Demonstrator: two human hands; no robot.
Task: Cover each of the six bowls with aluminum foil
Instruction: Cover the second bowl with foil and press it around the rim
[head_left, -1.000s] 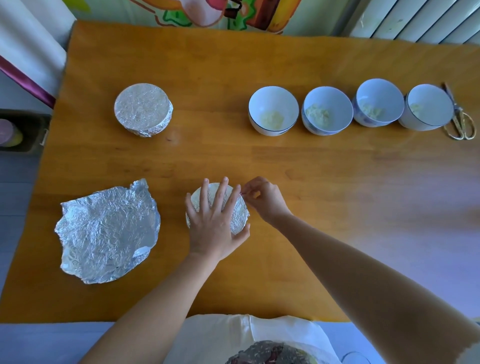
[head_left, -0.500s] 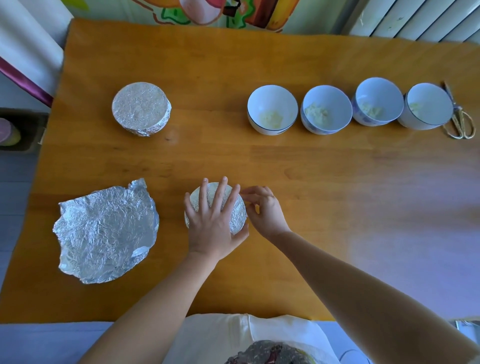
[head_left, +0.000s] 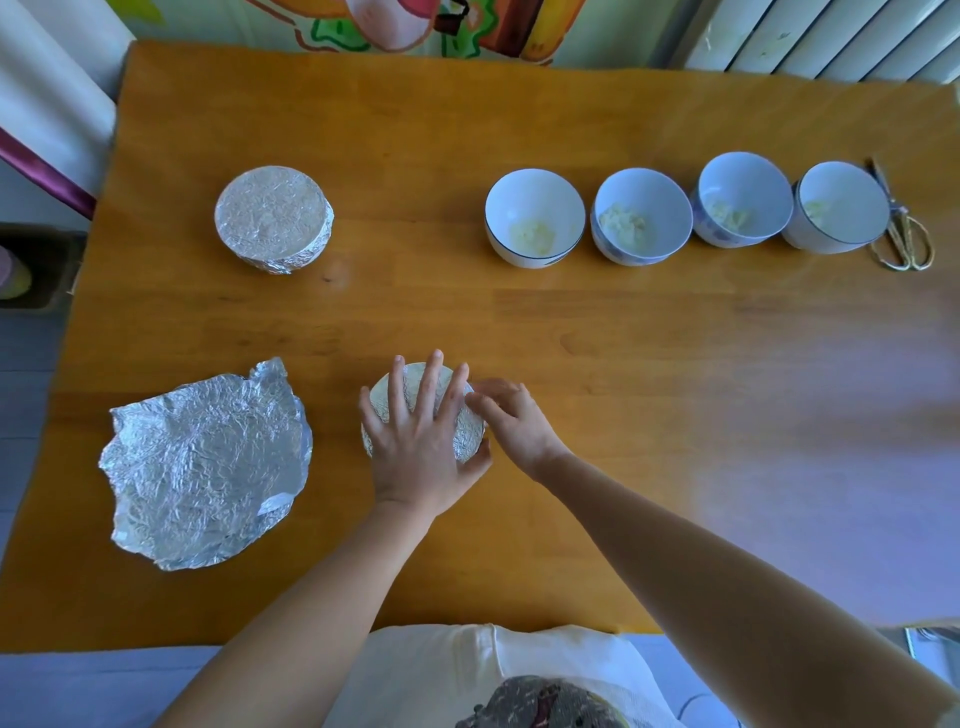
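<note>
Bowls: two foil-covered, four uncovered; one foil sheet.

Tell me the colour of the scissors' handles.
Gold, on the scissors beside the rightmost bowl; head view.

The table is smooth, warm-toned wood with a soft sheen, the loose foil sheet is crinkled shiny metal, and the open bowls are glossy white ceramic.
</note>
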